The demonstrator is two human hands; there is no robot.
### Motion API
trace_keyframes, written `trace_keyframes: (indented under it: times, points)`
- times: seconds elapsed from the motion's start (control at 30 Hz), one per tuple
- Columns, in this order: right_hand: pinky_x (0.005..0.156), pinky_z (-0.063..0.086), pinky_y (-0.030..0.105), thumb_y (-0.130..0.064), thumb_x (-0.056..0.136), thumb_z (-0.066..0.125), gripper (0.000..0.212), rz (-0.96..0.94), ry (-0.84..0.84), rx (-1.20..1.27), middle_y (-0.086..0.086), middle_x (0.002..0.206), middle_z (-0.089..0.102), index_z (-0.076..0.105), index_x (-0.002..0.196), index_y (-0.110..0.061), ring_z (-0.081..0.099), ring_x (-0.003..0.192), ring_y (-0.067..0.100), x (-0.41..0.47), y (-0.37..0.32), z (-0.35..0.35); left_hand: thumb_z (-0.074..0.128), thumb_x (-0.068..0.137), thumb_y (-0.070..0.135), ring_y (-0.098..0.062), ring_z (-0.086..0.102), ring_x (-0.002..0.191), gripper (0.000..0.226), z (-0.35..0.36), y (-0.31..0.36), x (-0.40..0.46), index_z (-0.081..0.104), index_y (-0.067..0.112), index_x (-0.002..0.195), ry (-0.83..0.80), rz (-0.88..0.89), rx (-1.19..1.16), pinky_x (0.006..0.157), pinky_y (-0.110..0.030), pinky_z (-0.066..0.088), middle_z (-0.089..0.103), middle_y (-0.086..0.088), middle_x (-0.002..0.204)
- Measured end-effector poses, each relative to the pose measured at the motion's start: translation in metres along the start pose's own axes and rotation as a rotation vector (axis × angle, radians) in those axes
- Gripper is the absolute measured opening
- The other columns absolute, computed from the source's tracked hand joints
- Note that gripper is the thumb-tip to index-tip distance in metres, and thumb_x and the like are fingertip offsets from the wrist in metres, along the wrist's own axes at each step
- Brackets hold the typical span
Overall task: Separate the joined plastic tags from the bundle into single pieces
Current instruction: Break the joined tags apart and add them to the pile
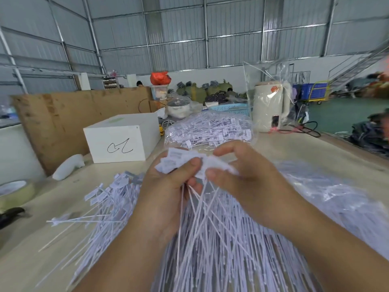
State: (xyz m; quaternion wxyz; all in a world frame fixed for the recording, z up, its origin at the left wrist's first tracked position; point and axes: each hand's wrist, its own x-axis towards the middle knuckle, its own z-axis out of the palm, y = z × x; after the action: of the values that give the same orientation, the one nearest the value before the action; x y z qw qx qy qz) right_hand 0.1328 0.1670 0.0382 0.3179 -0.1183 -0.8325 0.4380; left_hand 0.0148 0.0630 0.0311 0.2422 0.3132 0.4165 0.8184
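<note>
We hold the bundle [185, 161] by its label ends, pinched in our left hand [168, 186] and right hand [242, 175]. Below the grip lie loose tags [109, 199]; beyond it a full bag [210, 129] waits, so much remains.

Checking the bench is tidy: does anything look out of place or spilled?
Mostly no. One tag lies crosswise, apart from the pile at left. Both hands grip the bundle.
</note>
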Motion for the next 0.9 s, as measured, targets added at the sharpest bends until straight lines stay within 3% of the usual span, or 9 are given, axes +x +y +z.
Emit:
trace_keyframes:
  times: [0.07,0.17,0.27,0.43,0.5,0.57,0.67,0.8,0.9]
  points:
    - [0.046,0.043,0.022,-0.049,0.082,0.069,0.032,-0.002,-0.073,-0.123,-0.019,0.079,0.066,0.047,0.106,-0.045,0.061,0.060,0.001,0.002,0.006,0.006,0.069,0.068,0.006,-0.018,0.067,0.061,0.034,0.005,-0.003,-0.004,0.063,0.001,0.101,-0.023,0.012,0.039,0.048,-0.021,0.050,0.070,-0.015,0.080]
    - [0.066,0.049,0.019,-0.051,0.083,0.068,0.035,-0.026,-0.093,-0.148,-0.025,0.092,0.065,0.046,0.110,-0.047,0.063,0.081,-0.003,0.003,0.008,0.003,0.071,0.065,0.010,-0.017,0.067,0.060,0.034,0.006,0.000,-0.005,0.066,0.004,0.098,-0.012,0.012,0.095,0.046,-0.020,0.049,0.071,-0.015,0.082]
    - [0.066,0.050,0.026,-0.051,0.083,0.067,0.031,-0.019,-0.124,-0.119,-0.028,0.095,0.065,0.048,0.108,-0.047,0.065,0.079,0.003,0.003,0.008,-0.001,0.074,0.064,0.016,-0.016,0.067,0.060,0.036,0.006,0.003,-0.005,0.066,0.005,0.097,-0.037,-0.010,0.136,0.045,-0.021,0.048,0.073,-0.015,0.084]
    - [0.071,0.055,0.031,-0.046,0.084,0.069,0.036,-0.029,-0.158,-0.156,-0.017,0.093,0.070,0.050,0.115,-0.045,0.067,0.078,0.002,0.002,0.008,0.000,0.079,0.053,0.011,-0.019,0.070,0.063,0.038,0.004,0.002,-0.004,0.065,0.010,0.088,-0.075,0.031,0.228,0.045,-0.021,0.049,0.075,-0.012,0.081]
    - [0.066,0.057,0.033,-0.044,0.083,0.071,0.028,0.010,-0.160,-0.044,-0.013,0.087,0.071,0.057,0.108,-0.043,0.067,0.071,0.007,0.003,0.006,-0.002,0.077,0.055,0.009,-0.017,0.067,0.058,0.038,0.003,0.003,-0.003,0.064,0.007,0.090,-0.054,0.043,0.181,0.046,-0.021,0.049,0.073,-0.008,0.074]
    - [0.053,0.047,0.031,-0.042,0.087,0.067,0.008,0.061,-0.157,0.053,-0.007,0.066,0.063,0.066,0.087,-0.035,0.056,0.055,0.011,0.005,0.003,-0.009,0.075,0.059,0.009,-0.011,0.057,0.048,0.039,0.001,0.004,-0.001,0.060,0.005,0.095,-0.016,0.040,0.111,0.045,-0.018,0.046,0.066,-0.003,0.065]
    - [0.045,0.033,0.021,-0.035,0.096,0.058,0.036,0.066,-0.156,0.067,-0.008,0.047,0.044,0.064,0.063,-0.021,0.039,0.043,0.011,0.005,0.002,-0.015,0.072,0.062,0.008,-0.008,0.049,0.043,0.043,0.000,0.004,0.000,0.057,0.006,0.102,0.028,0.025,0.041,0.043,-0.018,0.044,0.060,-0.001,0.061]
    - [0.037,0.026,0.014,-0.029,0.097,0.054,0.043,0.041,0.065,0.074,-0.010,0.044,0.032,0.053,0.057,-0.015,0.028,0.036,0.006,0.004,-0.002,-0.003,0.071,0.066,0.007,-0.005,0.046,0.044,0.031,0.008,0.001,-0.003,0.060,0.008,0.095,0.046,0.011,-0.047,0.044,-0.016,0.045,0.055,0.000,0.064]
    - [0.041,0.028,0.015,-0.026,0.098,0.053,0.040,-0.062,0.188,0.027,-0.009,0.046,0.035,0.051,0.067,0.000,0.035,0.042,0.007,0.000,-0.003,0.011,0.070,0.067,0.008,-0.005,0.044,0.047,0.030,0.009,0.004,-0.003,0.060,0.010,0.096,0.056,-0.018,-0.134,0.044,-0.014,0.044,0.053,0.001,0.067]
